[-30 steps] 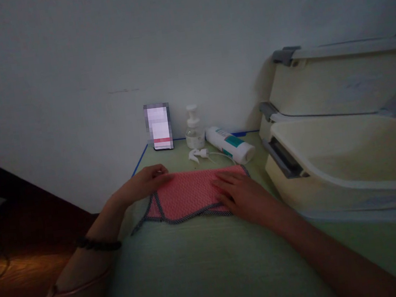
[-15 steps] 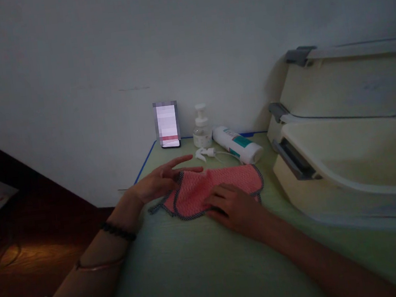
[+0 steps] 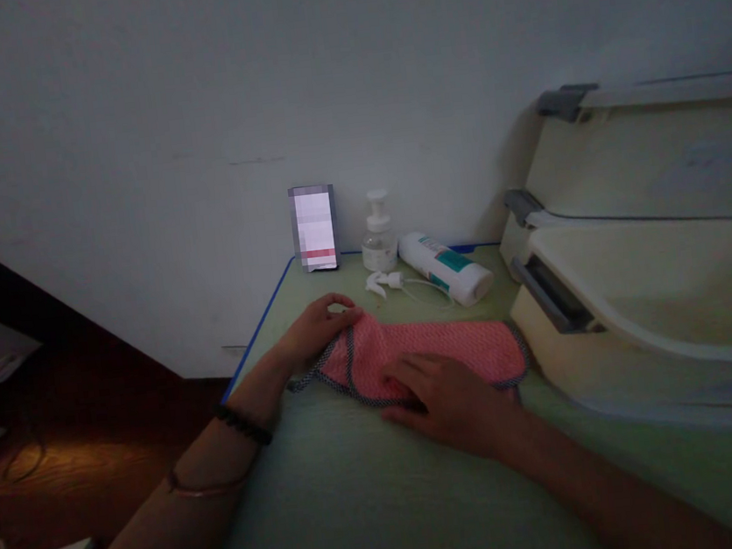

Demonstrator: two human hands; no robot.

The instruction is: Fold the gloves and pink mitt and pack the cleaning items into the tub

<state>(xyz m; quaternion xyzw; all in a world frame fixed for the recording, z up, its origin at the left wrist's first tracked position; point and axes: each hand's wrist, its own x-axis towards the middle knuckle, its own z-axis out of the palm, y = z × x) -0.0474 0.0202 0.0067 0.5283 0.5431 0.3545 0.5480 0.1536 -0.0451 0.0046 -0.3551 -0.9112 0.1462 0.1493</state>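
A pink cloth with a dark stitched edge lies folded on the green table. My left hand pinches the cloth's upper left corner, fingers closed on it. My right hand lies flat on the cloth's near edge, fingers stretched out and pressing it down. The room is dim.
At the back against the wall stand a phone, a pump bottle, a white bottle lying on its side and a loose spray head. Stacked cream plastic bins fill the right side. The table's left edge drops to a dark floor.
My left hand went from open fingers above the cloth to a pinch on its corner. The cloth now spreads further right. The view shifted slightly.
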